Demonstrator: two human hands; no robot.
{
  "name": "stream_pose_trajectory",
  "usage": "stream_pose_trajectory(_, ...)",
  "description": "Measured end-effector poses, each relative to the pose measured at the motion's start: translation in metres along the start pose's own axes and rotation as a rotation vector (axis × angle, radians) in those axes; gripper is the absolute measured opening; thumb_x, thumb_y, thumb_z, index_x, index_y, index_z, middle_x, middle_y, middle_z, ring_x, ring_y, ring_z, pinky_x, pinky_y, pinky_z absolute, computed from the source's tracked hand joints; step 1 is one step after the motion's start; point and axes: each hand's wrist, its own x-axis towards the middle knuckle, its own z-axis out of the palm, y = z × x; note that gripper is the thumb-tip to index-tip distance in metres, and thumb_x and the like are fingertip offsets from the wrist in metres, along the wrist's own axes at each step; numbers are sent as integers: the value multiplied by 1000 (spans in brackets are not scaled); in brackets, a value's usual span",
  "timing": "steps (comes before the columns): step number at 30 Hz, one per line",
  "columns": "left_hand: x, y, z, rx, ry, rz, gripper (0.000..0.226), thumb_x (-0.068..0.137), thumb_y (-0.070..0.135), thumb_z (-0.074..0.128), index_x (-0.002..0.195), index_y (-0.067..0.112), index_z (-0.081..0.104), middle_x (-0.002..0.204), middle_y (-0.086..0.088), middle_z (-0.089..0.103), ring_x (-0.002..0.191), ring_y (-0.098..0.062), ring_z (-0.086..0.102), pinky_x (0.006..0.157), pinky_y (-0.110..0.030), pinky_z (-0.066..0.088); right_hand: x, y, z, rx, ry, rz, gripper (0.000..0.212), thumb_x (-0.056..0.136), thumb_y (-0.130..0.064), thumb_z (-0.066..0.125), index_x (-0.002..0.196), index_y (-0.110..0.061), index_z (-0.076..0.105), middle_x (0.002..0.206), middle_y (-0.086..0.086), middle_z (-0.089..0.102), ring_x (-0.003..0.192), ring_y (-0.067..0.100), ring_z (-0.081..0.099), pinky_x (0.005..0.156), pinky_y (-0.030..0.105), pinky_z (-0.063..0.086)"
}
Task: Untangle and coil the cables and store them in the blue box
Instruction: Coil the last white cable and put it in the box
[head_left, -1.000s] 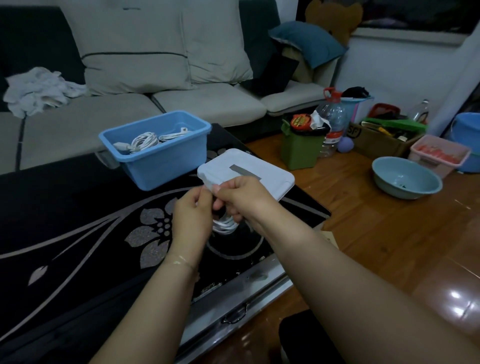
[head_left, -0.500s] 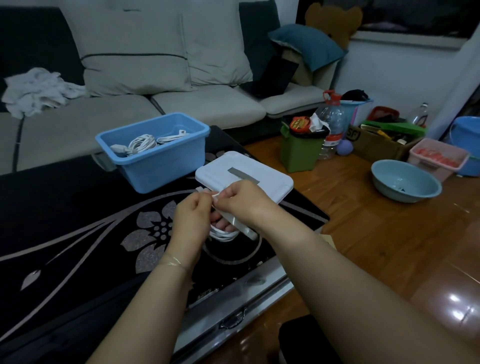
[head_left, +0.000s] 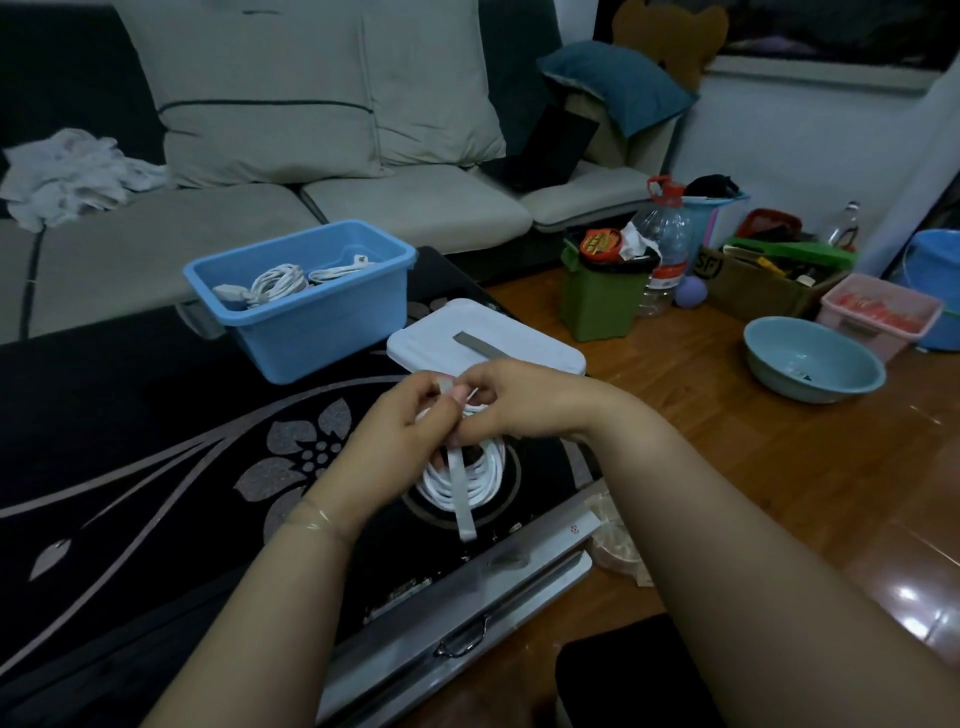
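Both hands meet over the near edge of the dark flowered worktop (head_left: 156, 415). The left hand (head_left: 400, 431) has its fingers curled, pinching the top of a white coil (head_left: 467, 478) together with one end of a flat white strap (head_left: 460, 488). The right hand (head_left: 511, 400) faces it, fingers bent inward and thumb closed on the same bundle, so the two hands touch at the fingertips. The coil hangs below the hands in a round loop, and the strap's free end trails down past it toward the worktop's metal edge. Whether the coil's bottom touches the worktop I cannot tell.

Just beyond the right hand lies a white lid (head_left: 488, 338), flat, with a grey strip on it. Past the left hand, farther back, stands the blue box (head_left: 311, 332), open at the top, with two coiled white cables (head_left: 280, 280) inside. Behind the box is a sofa (head_left: 363, 208). Off to the right of the right hand, on the wooden floor (head_left: 727, 441), sit a green bin (head_left: 597, 306) and a teal basin (head_left: 810, 364).
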Motion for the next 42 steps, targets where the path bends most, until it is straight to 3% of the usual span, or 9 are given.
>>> stream_pose_trajectory(5,-5,2,5,171,22,53,22,95,42,51,95,22,59,82,4,72,79,-11,66,75,-40,53,-3,0,-3,-6,-71,25,14,76,-9,64,88,-6,70,74,10,67,69,13,59,62,24,42)
stream_pose_trajectory(13,-5,-3,9,698,107,296,25,96,45,38,84,23,35,70,3,49,66,-20,44,57,-37,30,3,6,2,12,-10,46,7,71,-2,64,72,-7,61,65,9,52,65,20,46,60,30,34)
stream_pose_trajectory(16,-4,-6,7,760,173,417,31,95,47,34,82,19,35,68,1,48,62,-24,48,53,-35,30,5,11,-2,242,-81,4,19,73,6,59,64,-11,57,60,4,55,59,15,50,56,23,35)
stream_pose_trajectory(21,-7,-9,5,810,220,531,29,92,47,35,78,22,32,61,-2,50,55,-26,50,50,-30,28,3,25,-12,696,-369,-74,12,81,-3,50,91,5,54,83,11,63,82,15,61,79,23,49)
stream_pose_trajectory(25,-8,-2,7,877,251,606,28,92,44,38,77,21,40,62,-1,51,55,-23,50,53,-28,27,13,37,-8,947,-273,51,20,87,-18,61,91,1,64,85,11,64,79,18,62,75,28,53)
stream_pose_trajectory(28,-10,-1,17,982,254,691,27,90,40,42,74,18,47,60,1,51,53,-20,49,57,-26,16,18,37,-2,844,-149,149,8,82,-1,60,78,-1,67,70,9,67,64,15,66,61,23,55)
stream_pose_trajectory(35,-11,-12,28,988,163,723,25,93,38,43,85,17,53,70,1,56,64,-20,52,64,-30,27,19,37,-3,632,-137,257,26,82,11,52,76,-7,71,68,5,69,59,10,65,52,18,53)
stream_pose_trajectory(39,-11,-9,25,957,161,536,32,97,38,39,95,13,59,77,2,58,71,-20,56,66,-28,34,19,30,-1,453,19,104,34,86,11,49,95,-15,69,87,12,69,71,13,64,64,21,51)
stream_pose_trajectory(42,-11,-3,21,703,165,334,30,96,41,42,95,15,56,80,3,58,75,-20,56,65,-34,38,16,22,1,431,167,-44,39,84,13,50,110,-14,63,80,10,66,63,8,60,62,17,47)
